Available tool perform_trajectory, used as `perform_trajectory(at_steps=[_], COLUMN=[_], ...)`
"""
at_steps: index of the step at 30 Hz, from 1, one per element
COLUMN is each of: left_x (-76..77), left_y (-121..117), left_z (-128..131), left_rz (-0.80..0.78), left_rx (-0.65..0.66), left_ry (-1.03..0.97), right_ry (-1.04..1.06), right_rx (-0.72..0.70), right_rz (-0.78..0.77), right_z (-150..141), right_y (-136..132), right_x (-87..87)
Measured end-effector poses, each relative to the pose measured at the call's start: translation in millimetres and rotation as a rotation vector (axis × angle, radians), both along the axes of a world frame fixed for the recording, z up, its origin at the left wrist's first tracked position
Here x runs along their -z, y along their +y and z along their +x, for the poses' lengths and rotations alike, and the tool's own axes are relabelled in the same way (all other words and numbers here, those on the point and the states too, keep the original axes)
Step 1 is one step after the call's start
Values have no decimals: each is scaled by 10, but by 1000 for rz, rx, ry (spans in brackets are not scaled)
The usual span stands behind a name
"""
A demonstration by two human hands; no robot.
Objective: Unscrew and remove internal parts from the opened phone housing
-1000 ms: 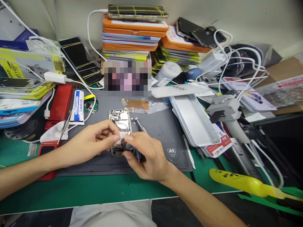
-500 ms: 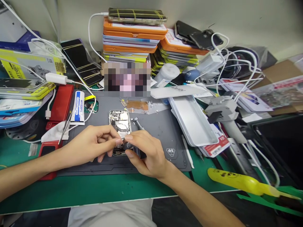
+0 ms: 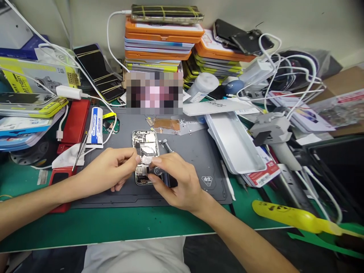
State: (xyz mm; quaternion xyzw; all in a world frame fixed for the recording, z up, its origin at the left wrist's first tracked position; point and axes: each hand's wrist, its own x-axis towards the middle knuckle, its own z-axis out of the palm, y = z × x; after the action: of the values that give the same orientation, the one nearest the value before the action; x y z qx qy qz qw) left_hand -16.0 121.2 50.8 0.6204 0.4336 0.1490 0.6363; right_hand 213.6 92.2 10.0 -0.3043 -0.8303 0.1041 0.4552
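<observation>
An opened phone (image 3: 144, 146) with bare metal parts lies on a grey work mat (image 3: 193, 159). My left hand (image 3: 109, 170) rests at the phone's left edge, fingers curled and pinched against it. My right hand (image 3: 174, 180) is closed over the phone's lower right, with a small dark tool (image 3: 167, 181) under the fingers and thumb and forefinger pinching by a round silver part (image 3: 147, 159). The phone's lower half is partly hidden by both hands.
A screwdriver (image 3: 166, 145) lies right of the phone. A white glue tube (image 3: 96, 127) and tweezers (image 3: 79, 151) sit left on the mat. A white tray (image 3: 233, 142), stacked orange cases (image 3: 162, 38), cables and a yellow tool (image 3: 290, 219) crowd the green bench.
Both hands have dropped slightly lower onto the phone and moved a little apart, uncovering more of its middle. The view shifted slightly.
</observation>
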Motion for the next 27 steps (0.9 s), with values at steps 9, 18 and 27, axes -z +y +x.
perform_trajectory(at_steps=[9, 18, 27], left_x=[-9, -40, -40], left_y=[12, 33, 14], left_z=[19, 26, 39], left_rz=[33, 112, 15], left_rx=[17, 70, 55], left_ry=[19, 57, -53], right_ry=[14, -15, 586], right_rx=[-55, 2, 44], right_rz=[64, 41, -275], right_z=[34, 1, 17], right_y=[4, 5, -92], right_x=[-10, 0, -58])
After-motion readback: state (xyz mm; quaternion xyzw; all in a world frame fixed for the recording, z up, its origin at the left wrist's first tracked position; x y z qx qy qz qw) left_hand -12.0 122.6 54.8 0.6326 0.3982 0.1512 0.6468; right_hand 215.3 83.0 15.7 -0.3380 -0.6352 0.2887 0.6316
